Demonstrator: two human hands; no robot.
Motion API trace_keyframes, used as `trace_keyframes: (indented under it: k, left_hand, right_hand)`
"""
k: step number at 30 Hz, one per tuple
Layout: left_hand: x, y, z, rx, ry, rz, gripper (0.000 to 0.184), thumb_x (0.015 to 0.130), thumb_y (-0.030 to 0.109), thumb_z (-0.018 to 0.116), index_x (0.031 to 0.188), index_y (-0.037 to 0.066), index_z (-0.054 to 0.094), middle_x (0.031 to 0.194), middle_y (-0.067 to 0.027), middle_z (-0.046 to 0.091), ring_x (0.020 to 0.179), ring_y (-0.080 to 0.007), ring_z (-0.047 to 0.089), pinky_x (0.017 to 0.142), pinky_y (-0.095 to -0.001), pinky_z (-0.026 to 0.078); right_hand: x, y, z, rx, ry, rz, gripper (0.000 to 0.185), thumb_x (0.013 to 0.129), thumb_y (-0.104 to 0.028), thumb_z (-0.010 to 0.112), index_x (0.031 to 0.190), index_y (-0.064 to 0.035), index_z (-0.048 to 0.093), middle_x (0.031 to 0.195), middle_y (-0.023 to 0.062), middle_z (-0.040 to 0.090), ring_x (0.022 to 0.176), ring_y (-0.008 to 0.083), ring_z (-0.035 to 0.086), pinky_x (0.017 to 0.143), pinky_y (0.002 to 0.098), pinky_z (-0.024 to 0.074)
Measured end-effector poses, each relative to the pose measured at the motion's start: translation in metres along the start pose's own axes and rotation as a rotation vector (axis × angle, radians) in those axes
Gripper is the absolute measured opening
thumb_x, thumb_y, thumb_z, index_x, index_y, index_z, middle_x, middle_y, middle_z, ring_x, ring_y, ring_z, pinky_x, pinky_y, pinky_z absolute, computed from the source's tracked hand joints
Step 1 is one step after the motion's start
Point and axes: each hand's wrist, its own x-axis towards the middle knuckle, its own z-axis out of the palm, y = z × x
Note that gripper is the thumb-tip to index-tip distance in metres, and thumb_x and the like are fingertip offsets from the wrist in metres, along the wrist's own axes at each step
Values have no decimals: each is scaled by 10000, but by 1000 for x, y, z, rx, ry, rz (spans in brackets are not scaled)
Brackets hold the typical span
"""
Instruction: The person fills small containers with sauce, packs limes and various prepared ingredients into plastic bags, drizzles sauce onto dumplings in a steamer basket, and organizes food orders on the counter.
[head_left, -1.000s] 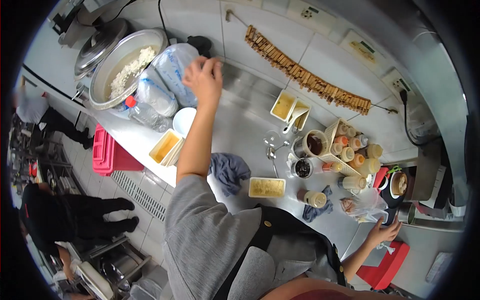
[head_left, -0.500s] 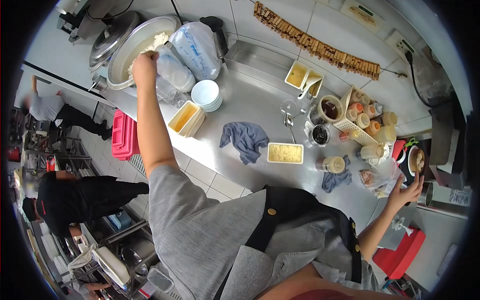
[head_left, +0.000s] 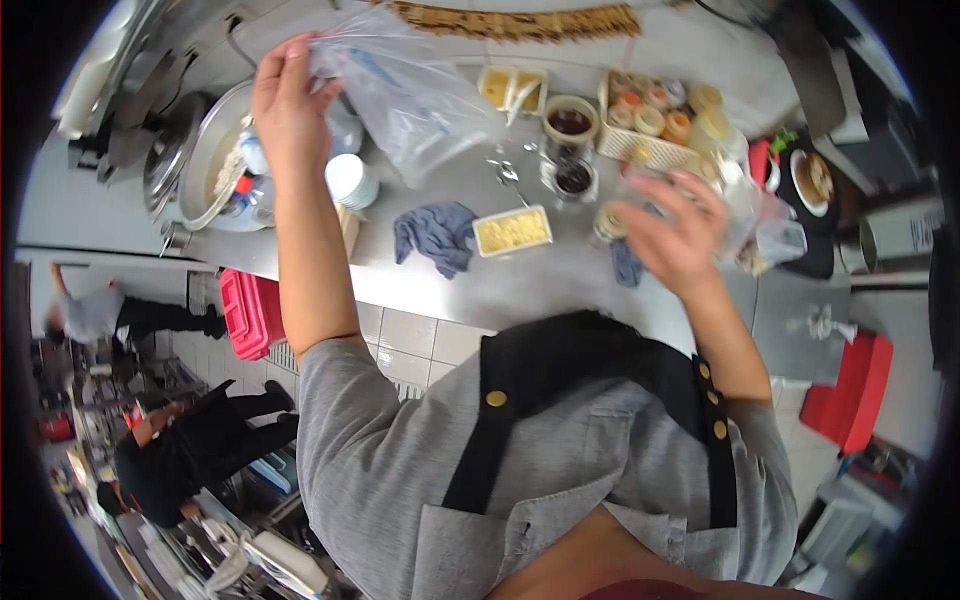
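My left hand (head_left: 290, 110) is raised over the counter, its fingers pinched on the top edge of a clear plastic bag (head_left: 425, 110). The bag hangs spread out to the right, with faint blue print. Behind the wrist is a large metal bowl (head_left: 200, 170) with white food in it. My right hand (head_left: 675, 225) hovers above the counter, fingers spread and blurred by motion, apparently holding nothing. Near it stands a jar (head_left: 608, 222), partly behind the fingers. A white dish of yellow crumbly food (head_left: 514, 232) sits between the hands.
A crumpled blue cloth (head_left: 435, 238) and stacked white bowls (head_left: 352, 182) lie on the steel counter (head_left: 420, 295). At the back are a sauce container (head_left: 570, 120) and a basket of bottles (head_left: 645, 150). A pink bin (head_left: 248, 312) and two people stand at left.
My left hand has lifted a clear bag up from beside the metal bowl. My right hand has moved left from the far right over the counter. The view has shifted.
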Motion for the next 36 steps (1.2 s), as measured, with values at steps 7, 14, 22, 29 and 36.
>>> trace_keyframes:
  k: [7, 14, 22, 29, 36]
  left_hand:
    - [-85, -74, 101, -251, -456, -376, 371, 1032, 239, 605, 1315, 0, 579, 1225, -111, 670, 987, -181, 681, 796, -320, 584]
    - [-154, -148, 31, 829, -932, -78, 1168, 606, 286, 961, 1569, 73, 335, 1536, -212, 445, 1375, -384, 462, 1148, -462, 389]
    - [-247, -257, -29, 846, -712, -199, 1176, 537, 196, 991, 1527, 38, 377, 1449, -201, 488, 1337, -379, 473, 1135, -441, 395]
    - [-284, -276, -22, 413, -331, -434, 1108, 634, 43, 960, 1520, -13, 296, 1305, -127, 537, 1198, -223, 543, 1047, -333, 454]
    - [-304, -237, 5, 301, -468, -456, 819, 629, 83, 975, 1262, 19, 460, 1177, -79, 590, 1088, -182, 613, 970, -309, 515]
  right_hand:
    - [-5, -12, -9, 127, -85, 7, 175, 752, -138, 695, 922, -128, 736, 1254, -3, 701, 1074, 252, 579, 912, 362, 497]
    - [-103, 29, -120, -218, -4, 487, 277, 805, 44, 667, 1070, -37, 659, 1167, 92, 705, 822, 259, 609, 699, 354, 520]
    - [-250, 20, -114, -159, -205, 1313, 634, 921, -42, 631, 1467, -89, 315, 1086, 118, 693, 785, 374, 706, 691, 477, 545]
    - [-305, 29, -47, 307, -111, 1545, 201, 887, -95, 687, 1063, -20, 627, 889, 134, 708, 671, 288, 713, 652, 384, 565]
    - [-289, 32, -26, 296, -281, 1517, 124, 827, -106, 723, 917, -21, 721, 824, 101, 737, 753, 195, 715, 702, 333, 558]
